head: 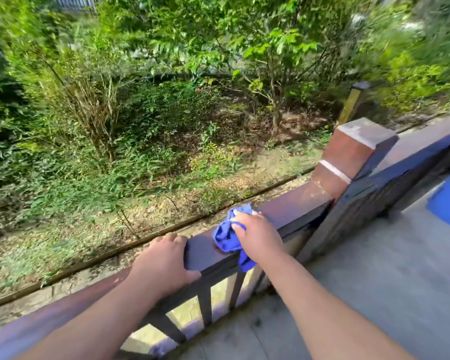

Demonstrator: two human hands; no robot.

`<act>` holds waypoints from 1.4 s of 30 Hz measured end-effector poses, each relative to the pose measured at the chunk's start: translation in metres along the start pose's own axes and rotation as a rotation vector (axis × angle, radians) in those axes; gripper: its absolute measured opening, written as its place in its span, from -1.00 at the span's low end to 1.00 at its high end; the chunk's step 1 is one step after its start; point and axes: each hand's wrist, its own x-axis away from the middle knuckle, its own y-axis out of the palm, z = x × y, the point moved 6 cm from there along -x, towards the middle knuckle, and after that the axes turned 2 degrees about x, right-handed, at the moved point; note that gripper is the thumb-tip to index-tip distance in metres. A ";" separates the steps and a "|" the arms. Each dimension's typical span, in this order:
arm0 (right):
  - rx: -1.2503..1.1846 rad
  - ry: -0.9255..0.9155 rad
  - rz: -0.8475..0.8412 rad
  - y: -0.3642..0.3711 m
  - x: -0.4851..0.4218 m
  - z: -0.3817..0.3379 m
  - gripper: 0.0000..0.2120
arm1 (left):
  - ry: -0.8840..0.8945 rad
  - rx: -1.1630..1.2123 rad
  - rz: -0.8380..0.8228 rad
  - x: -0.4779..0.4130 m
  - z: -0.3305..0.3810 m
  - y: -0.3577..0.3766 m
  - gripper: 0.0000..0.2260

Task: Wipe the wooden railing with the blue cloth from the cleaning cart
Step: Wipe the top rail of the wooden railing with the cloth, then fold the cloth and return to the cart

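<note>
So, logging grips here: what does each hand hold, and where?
Right hand presses the bunched cloth onto the rail's top; left hand grips the rail's top.

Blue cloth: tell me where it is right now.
In the head view the blue cloth lies bunched on the railing's top rail, pressed under the right hand, between the left hand and the square post.

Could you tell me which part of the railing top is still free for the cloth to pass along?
The top rail is bare between the right hand on the blue cloth and the square post. Only a short gap lies between the cloth and the left hand. Left of that hand it runs bare again.
</note>
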 end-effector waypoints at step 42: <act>-0.881 0.520 0.608 -0.308 0.094 -0.057 -0.74 | 1.098 0.730 0.036 0.000 0.268 -0.256 -0.67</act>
